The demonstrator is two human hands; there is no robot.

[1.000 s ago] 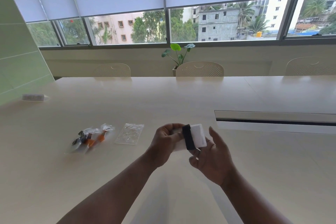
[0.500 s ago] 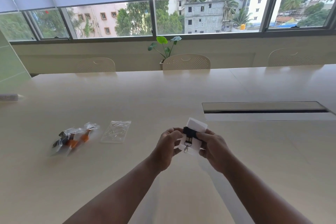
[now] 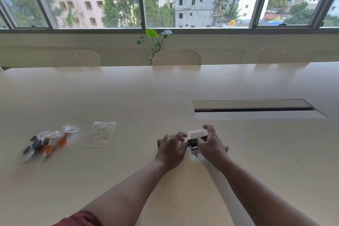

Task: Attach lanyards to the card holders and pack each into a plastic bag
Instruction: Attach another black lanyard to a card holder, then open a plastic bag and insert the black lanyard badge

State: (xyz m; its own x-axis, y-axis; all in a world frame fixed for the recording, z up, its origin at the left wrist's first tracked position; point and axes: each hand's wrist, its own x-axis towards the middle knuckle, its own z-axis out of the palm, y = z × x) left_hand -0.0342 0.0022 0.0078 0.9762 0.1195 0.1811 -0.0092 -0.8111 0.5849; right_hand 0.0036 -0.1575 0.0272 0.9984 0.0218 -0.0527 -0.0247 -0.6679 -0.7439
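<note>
A white card holder (image 3: 196, 132) with a black lanyard (image 3: 193, 142) wound across it sits low over the table (image 3: 165, 97), between both hands. The lanyard's metal clip (image 3: 196, 157) hangs at the near end. My left hand (image 3: 171, 149) grips the left side of the bundle. My right hand (image 3: 212, 145) covers its right side, fingers curled over the top edge. An empty clear plastic bag (image 3: 100, 133) lies flat to the left. Further left are packed bags (image 3: 49, 142) with orange and black lanyards inside, blurred.
A long cable slot (image 3: 256, 109) is cut into the table behind my right hand. Three pale chairs (image 3: 176, 57) stand along the far edge, with a potted plant (image 3: 154, 42) behind the middle one.
Both hands have lowered the card holder and lanyard from mid-air toward the table surface. The clip now points toward me. The view has tilted down and shifted.
</note>
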